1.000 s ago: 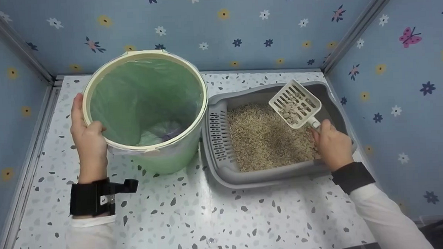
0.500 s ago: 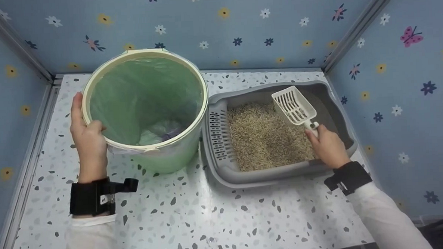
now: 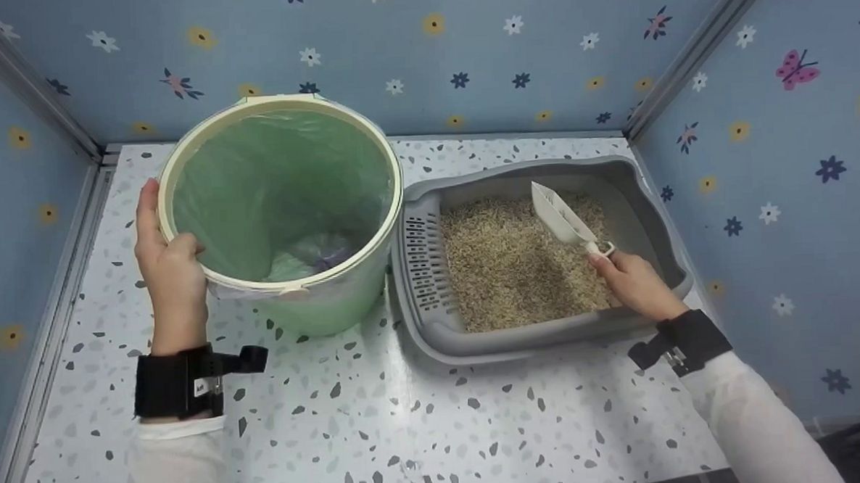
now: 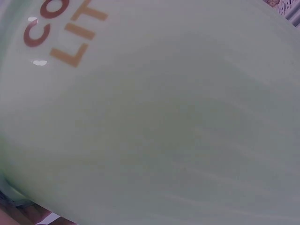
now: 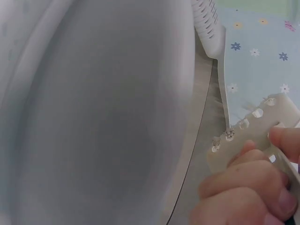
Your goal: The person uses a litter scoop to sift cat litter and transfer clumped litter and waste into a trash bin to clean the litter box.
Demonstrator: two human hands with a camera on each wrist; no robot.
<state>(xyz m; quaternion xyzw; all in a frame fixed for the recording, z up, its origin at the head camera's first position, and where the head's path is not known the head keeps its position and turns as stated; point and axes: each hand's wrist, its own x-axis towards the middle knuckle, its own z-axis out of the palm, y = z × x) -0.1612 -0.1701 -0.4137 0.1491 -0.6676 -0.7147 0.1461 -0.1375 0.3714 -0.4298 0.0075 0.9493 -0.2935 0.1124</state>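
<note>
My left hand [image 3: 174, 274] grips the cream rim of a green trash bin [image 3: 324, 311], thumb over the rim, fingers along the outside. A clear liner covers the bin's inside, with a crumpled bag [image 3: 318, 253] at the bottom. In the left wrist view the bin's pale wall [image 4: 154, 122], with red and orange letters, fills nearly everything. My right hand [image 3: 635, 280] holds a white slotted litter scoop [image 3: 563, 217] by its handle, turned on edge above the litter [image 3: 504, 267]. The right wrist view shows fingers curled round the handle and bits in the scoop's slots [image 5: 243, 124].
The grey litter box [image 3: 493, 347] stands right of the bin, its perforated step on the bin side. Both rest on a white speckled surface [image 3: 401, 417]. Flowered blue panels [image 3: 436, 60] rise at the back and both sides.
My right hand has rolled the scoop from face-up, with clumps in it, onto its edge and brought it slightly nearer. The clumps no longer show. My left hand stays on the bin.
</note>
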